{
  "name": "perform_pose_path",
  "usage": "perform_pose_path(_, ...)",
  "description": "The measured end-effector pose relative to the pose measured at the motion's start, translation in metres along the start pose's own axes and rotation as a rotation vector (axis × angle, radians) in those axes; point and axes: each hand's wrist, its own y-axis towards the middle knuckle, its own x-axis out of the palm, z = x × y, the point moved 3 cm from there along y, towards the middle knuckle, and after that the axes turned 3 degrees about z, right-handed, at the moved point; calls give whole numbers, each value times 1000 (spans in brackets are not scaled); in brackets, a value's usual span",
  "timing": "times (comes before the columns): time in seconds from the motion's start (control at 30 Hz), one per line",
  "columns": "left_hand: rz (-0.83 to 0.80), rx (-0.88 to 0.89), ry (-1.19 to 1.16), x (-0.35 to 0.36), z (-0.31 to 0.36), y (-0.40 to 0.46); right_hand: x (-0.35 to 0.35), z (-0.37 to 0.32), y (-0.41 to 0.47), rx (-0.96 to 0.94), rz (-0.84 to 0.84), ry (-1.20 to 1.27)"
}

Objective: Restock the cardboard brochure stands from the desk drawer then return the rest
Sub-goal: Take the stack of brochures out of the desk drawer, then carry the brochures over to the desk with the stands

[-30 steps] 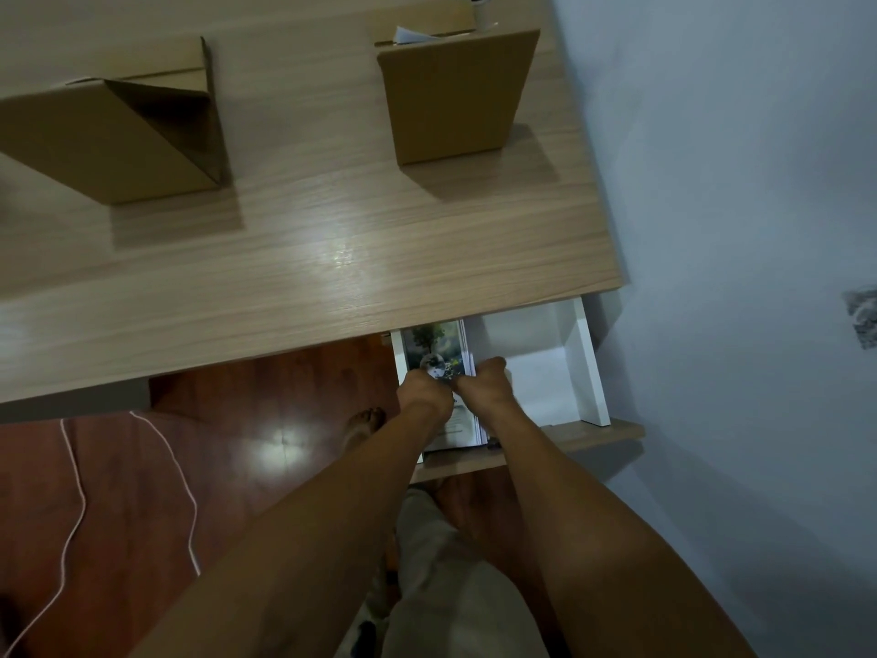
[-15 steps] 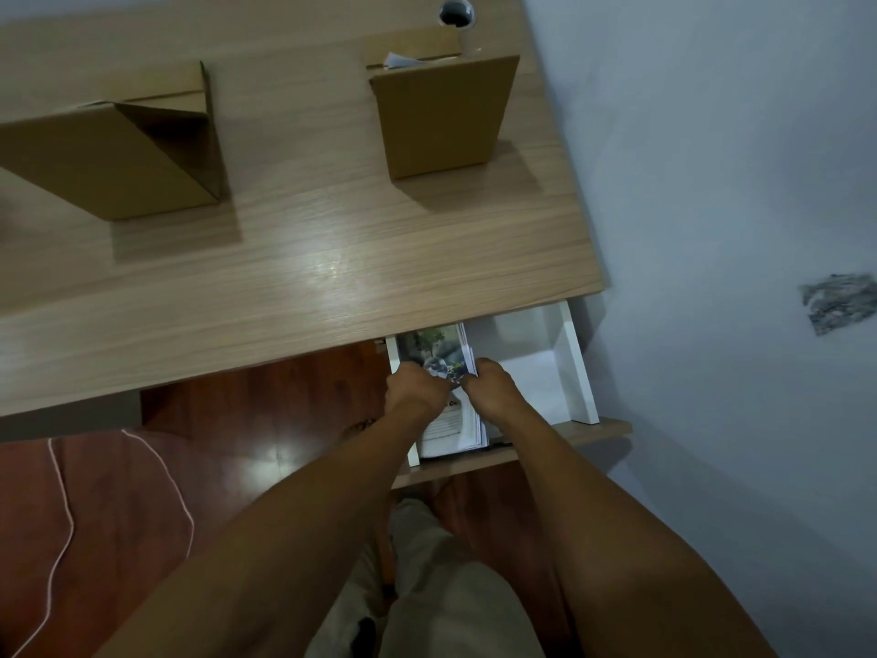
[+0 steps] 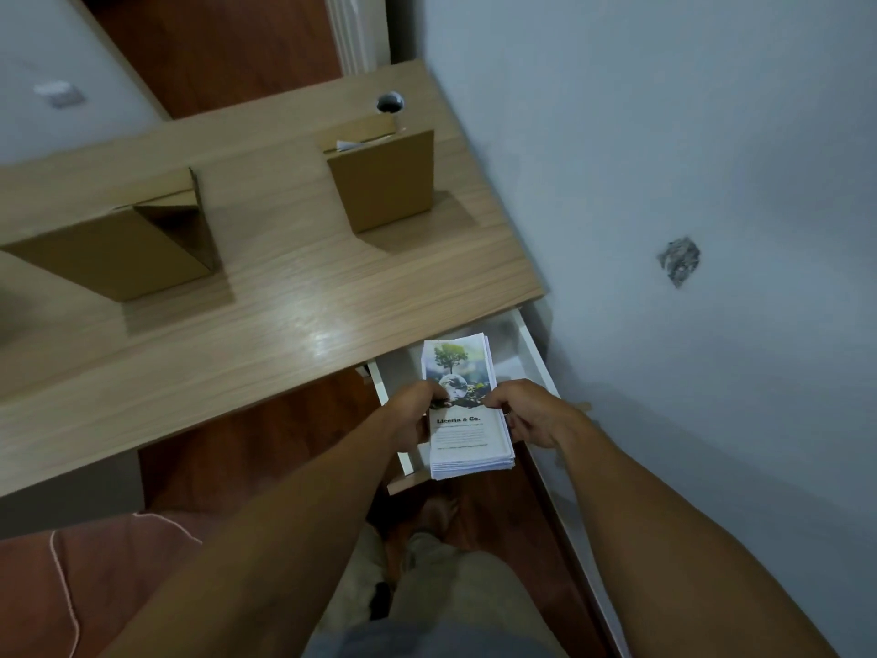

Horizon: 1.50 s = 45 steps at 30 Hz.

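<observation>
Two bare hands clamp a thick stack of brochures (image 3: 467,410) from either side — the left hand (image 3: 414,415) pinching the left long edge, the right hand (image 3: 524,413) gripping the right — and hold it above the open white desk drawer (image 3: 531,353), which stands pulled out under the right end of the wooden desk (image 3: 284,296). The top sheet shows a tree over a globe and the name "Liceria & Co."; the stack's lower edges are slightly fanned.

On the desk stand two cardboard brochure stands: the right stand (image 3: 384,182), near the wall, with what looks like a scrap of white paper in its pocket, and the left stand (image 3: 118,244), well apart from it, whose pocket cannot be seen from here.

The step in hand appears to be lifting the supply clear of the drawer. To do it well, keep even pressure on both edges so the fanned lower sheets do not slip out, bring the stack up level — then set it on the desk beside the stands before peeling off portions.
</observation>
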Motion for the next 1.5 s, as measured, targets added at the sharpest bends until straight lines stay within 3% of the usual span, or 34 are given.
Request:
perform_pose_path(0.2, -104, 101, 180, -7, 27, -21, -3, -22, -20, -17, -59, -3)
perform_pose_path(0.5, -178, 237, 181, -61, 73, -54, 43, -84, -54, -111, -108, -114)
perform_pose_path(0.9, -89, 508, 132, -241, 123, -131, 234, -158, -74, -364, -37, -102)
perform_pose_path(1.2, 36, 575, -27, -387, 103, -172, 380, -186, -76, -421, -174, -212)
perform_pose_path(1.5, 186, 569, -294, -486, 44, -185, 492, -190, -71, -404, -384, -406)
